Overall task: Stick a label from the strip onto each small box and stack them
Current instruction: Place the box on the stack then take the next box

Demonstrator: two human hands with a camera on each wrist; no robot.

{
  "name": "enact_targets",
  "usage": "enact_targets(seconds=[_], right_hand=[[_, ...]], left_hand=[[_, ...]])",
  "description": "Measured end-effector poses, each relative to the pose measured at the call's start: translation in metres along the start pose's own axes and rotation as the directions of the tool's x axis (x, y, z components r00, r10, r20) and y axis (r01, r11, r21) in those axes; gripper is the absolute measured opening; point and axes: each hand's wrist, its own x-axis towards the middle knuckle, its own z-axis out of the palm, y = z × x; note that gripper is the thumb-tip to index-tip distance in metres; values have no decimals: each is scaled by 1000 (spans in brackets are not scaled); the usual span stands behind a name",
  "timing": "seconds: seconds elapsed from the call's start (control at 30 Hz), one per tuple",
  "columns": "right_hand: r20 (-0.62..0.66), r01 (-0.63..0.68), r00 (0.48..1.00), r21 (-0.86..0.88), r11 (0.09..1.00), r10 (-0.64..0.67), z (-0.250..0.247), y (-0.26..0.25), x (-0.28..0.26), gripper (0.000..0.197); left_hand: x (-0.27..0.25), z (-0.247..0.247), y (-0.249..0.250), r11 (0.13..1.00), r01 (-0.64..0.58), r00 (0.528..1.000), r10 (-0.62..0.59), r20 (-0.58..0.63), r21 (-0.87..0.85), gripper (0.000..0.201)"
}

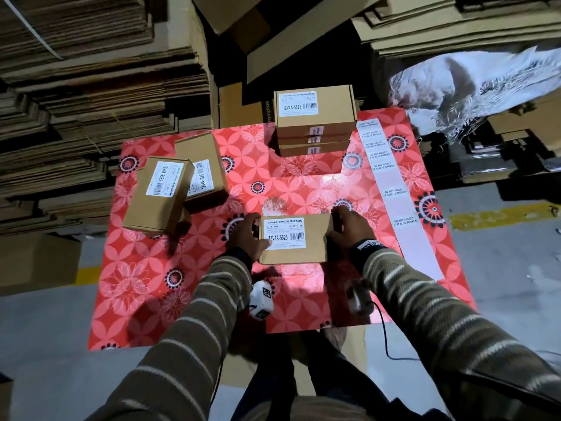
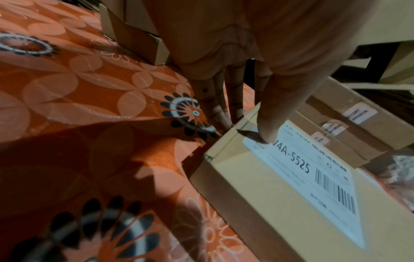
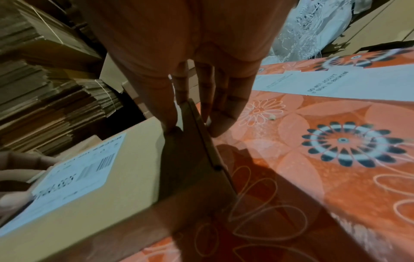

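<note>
The small box (image 1: 293, 240) is held at its two short ends, flat on the red flowered cloth (image 1: 188, 256) near its front edge. The left hand (image 1: 246, 235) clamps it with the thumb pressed on the printed barcode label (image 2: 313, 170) and the fingers (image 2: 234, 99) down the end wall. The right hand (image 1: 349, 227) pinches the opposite end in the same way. The grip should be kept even so that the box is not tilted. The side flap, it seems, must be turned toward the label strip (image 1: 394, 189), which lies just beside at the right. The stack (image 1: 314, 123) of sealed boxes stands at the far edge; two more boxes (image 1: 176, 189) wait at the left.
</note>
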Motion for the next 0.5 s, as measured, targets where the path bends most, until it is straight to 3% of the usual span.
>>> enact_targets(seconds=[0.17,0.37,0.5], right_hand=[[-223,-3,974,135,991,34,-11,-5,-1,26],[-478,116,878,228,967,7,-30,-23,-5,18],[-418,118,908,203,972,-23,-28,-16,-6,35]], left_hand=[[6,-4,17,983,-104,983,79,-165,-149,22],[11,-13,29,963,-155,960,93,-265,-220,24],[11,-14,29,978,-129,968,89,-236,-162,28]])
